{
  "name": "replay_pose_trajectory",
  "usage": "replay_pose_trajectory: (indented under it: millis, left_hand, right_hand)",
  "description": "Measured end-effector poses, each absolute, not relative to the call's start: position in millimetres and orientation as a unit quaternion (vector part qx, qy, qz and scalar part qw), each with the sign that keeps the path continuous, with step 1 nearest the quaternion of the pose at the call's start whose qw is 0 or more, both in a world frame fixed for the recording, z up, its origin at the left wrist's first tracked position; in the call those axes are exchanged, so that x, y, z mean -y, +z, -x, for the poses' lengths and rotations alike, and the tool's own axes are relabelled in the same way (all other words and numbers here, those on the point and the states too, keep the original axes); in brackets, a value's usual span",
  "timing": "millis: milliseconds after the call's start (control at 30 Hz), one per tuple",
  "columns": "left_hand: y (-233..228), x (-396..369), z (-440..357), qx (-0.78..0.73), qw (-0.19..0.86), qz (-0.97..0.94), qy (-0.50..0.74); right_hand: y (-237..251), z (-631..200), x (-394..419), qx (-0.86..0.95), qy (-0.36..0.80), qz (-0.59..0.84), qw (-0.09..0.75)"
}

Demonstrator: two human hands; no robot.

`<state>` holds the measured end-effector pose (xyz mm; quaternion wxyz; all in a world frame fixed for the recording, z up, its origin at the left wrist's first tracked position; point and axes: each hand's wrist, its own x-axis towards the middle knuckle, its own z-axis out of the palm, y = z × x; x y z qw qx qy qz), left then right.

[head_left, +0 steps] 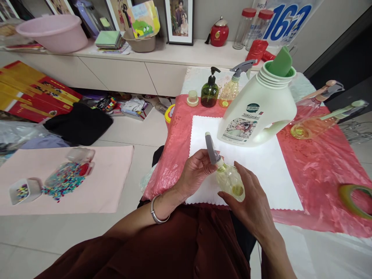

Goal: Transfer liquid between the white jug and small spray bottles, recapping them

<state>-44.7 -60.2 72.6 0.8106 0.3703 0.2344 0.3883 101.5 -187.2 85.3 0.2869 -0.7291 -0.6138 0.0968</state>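
Observation:
A small clear spray bottle (229, 180) with a grey trigger head is tilted between my hands, above a white scalloped sheet (261, 178). My left hand (197, 168) has its fingers closed round the neck and trigger head. Around the bottle's body curls my right hand (251, 197), thumb on one side and fingers on the other. Just beyond stands a large pale green jug (261, 104) labelled SilkGarden, with a green scoop-like piece (281, 62) in its open mouth. Whether the small bottle holds liquid is hard to see.
A dark green pump bottle (209, 91), a cream cap (192, 98) and another spray bottle (231, 89) stand at the back. Two more spray bottles lean at right, one yellowish (316, 126). A tape roll (354, 199) lies on the red plastic cover (328, 178).

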Motion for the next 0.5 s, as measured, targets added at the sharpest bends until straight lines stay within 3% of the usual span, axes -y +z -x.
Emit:
replay_pose_trajectory:
  millis: [500]
  left_hand:
    - [70.2,64.5,39.8,-0.244,0.822,-0.354,0.373]
  right_hand:
    - [81.3,-100.2,192.3,0.611,0.088,0.724,0.308]
